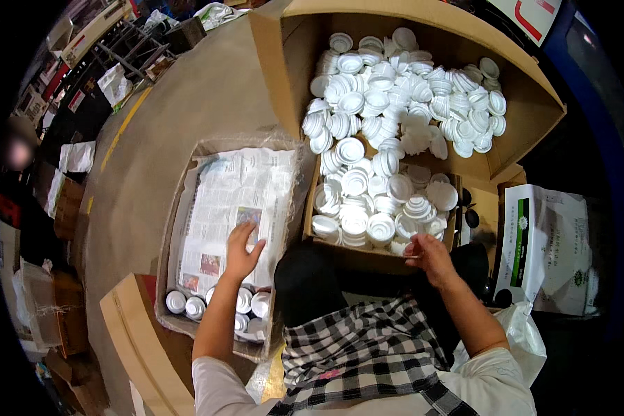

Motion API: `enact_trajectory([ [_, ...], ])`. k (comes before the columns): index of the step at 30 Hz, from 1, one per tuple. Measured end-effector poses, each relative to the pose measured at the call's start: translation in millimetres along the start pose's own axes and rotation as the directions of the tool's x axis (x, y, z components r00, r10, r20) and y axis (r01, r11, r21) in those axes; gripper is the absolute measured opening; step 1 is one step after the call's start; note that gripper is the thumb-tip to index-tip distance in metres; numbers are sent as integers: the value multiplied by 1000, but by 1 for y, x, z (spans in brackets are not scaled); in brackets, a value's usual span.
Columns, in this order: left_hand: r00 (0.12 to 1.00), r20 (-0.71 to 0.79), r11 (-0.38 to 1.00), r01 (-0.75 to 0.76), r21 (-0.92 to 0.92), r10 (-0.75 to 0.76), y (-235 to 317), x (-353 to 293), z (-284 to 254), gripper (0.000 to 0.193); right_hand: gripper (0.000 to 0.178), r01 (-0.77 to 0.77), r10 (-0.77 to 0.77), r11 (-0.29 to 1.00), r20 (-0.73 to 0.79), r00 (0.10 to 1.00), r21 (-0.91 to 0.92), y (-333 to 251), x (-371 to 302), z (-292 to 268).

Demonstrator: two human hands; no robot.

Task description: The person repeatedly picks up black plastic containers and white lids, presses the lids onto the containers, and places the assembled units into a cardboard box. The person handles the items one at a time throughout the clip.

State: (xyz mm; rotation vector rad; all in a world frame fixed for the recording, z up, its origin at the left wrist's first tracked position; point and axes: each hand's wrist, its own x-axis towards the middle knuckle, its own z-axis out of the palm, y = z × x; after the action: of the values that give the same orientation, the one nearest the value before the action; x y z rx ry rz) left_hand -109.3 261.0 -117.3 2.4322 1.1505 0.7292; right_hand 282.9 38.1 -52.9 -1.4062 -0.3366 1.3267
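My left hand [241, 253] is open, its fingers spread over the newspaper [270, 180] inside a shallow carton [187, 166]. White round pieces [175, 302] stand along the near end of that carton, partly behind my left forearm. My right hand [431, 259] is closed in a pinch at the near rim of a smaller box filled with white stepped round plastic pieces [354, 182]. A thin pale edge shows at its fingertips, but I cannot make out what it is. Behind, a large tipped carton [277, 69] holds a heap of the same white pieces [378, 102].
A folded brown carton [145, 347] leans at the lower left. A white printed sack [551, 249] lies on the right, with a white plastic bag [516, 336] below it. Cluttered shelves and boxes [69, 208] line the far left, beyond a yellow floor line [125, 128].
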Motion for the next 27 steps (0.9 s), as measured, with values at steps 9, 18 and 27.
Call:
enact_trajectory([
  [9, 961, -121, 893, 179, -413, -249, 52, 316, 126, 58, 27, 323, -342, 936, -152, 927, -138, -102, 44, -57],
  [18, 931, 224, 939, 320, -127, -288, 13, 394, 203, 81, 22, 367, -239, 930, -700, 673, 35, -32, -34, -238],
  [27, 984, 136, 977, 87, 193, -115, 148, 221, 184, 76, 32, 350, -115, 917, -715, 690, 191, 37, -8, -284],
])
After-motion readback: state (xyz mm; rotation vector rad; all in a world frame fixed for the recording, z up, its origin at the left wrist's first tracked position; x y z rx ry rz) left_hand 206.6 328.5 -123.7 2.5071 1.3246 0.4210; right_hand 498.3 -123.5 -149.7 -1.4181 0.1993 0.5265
